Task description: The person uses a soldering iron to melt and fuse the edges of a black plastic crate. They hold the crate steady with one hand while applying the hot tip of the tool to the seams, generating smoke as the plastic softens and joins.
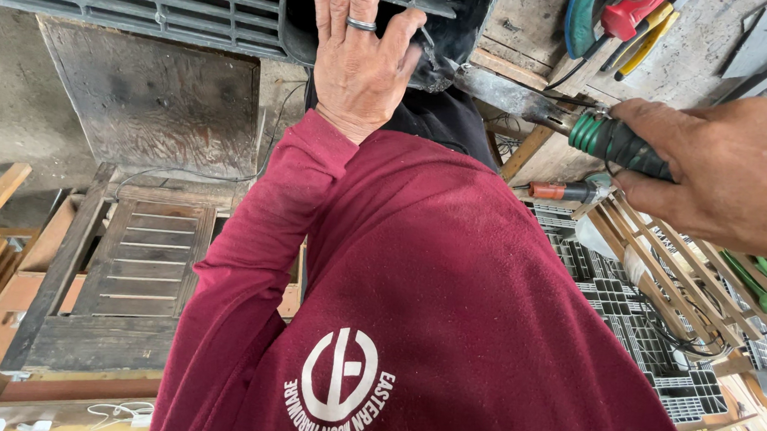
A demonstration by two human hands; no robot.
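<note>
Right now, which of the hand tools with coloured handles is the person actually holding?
The green-handled tool, gripped in the right hand. The red and yellow-handled tools lie untouched on the bench, and the orange-handled one lies below it.

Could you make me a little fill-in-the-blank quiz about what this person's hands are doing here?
1. The left hand wears a ring and presses flat on a dark plastic ____.
2. The right hand holds a tool by its ____ handle.
3. The sleeve is ____ in colour.
4. The tool's metal blade points toward the ____ hand.

Missing words: crate; green; maroon; left
</note>
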